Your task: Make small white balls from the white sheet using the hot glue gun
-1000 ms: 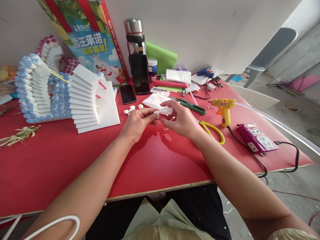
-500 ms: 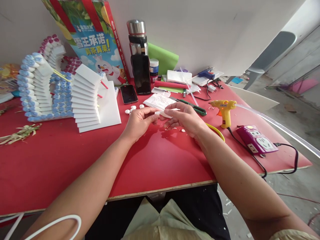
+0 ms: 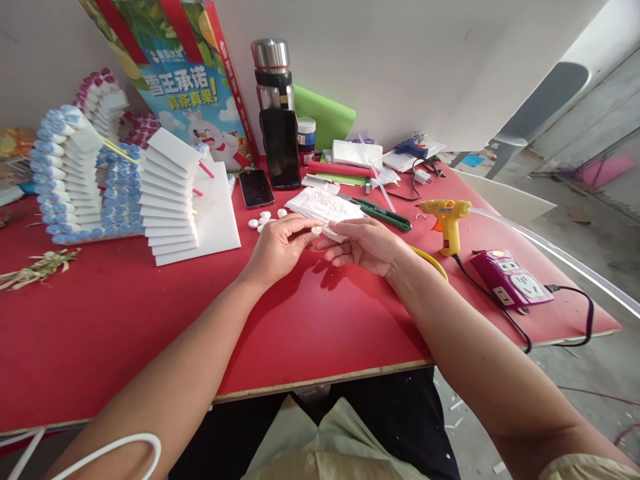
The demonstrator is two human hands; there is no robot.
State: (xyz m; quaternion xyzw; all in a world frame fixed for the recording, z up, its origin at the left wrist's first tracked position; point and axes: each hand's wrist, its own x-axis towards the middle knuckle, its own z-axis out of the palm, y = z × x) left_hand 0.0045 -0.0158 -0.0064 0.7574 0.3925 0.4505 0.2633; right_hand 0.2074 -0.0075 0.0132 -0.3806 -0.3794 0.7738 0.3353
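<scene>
Both of my hands meet over the middle of the red table [image 3: 125, 320]. My left hand [image 3: 278, 247] pinches a small white round piece [image 3: 316, 231] between thumb and fingertips. My right hand [image 3: 366, 244] holds a small white foam strip [image 3: 334, 235] against that piece, with its fingers curled under it. Just behind the hands lies a white crumpled sheet [image 3: 324, 204]. Several small white round pieces [image 3: 264, 220] lie on the table left of it.
A white stepped foam model [image 3: 173, 197] with blue caps stands at the left. Yellow scissors [image 3: 431, 259], a yellow glue gun [image 3: 447, 220], a purple power strip [image 3: 513, 281] and a green utility knife [image 3: 387, 215] lie at the right. Two phones [image 3: 256, 188] and a steel flask [image 3: 273, 73] stand behind.
The white scraps that lay under my right hand half a second ago no longer show. My right hand has turned palm-down and lowered, holding the strip closer to the piece in my left hand.
</scene>
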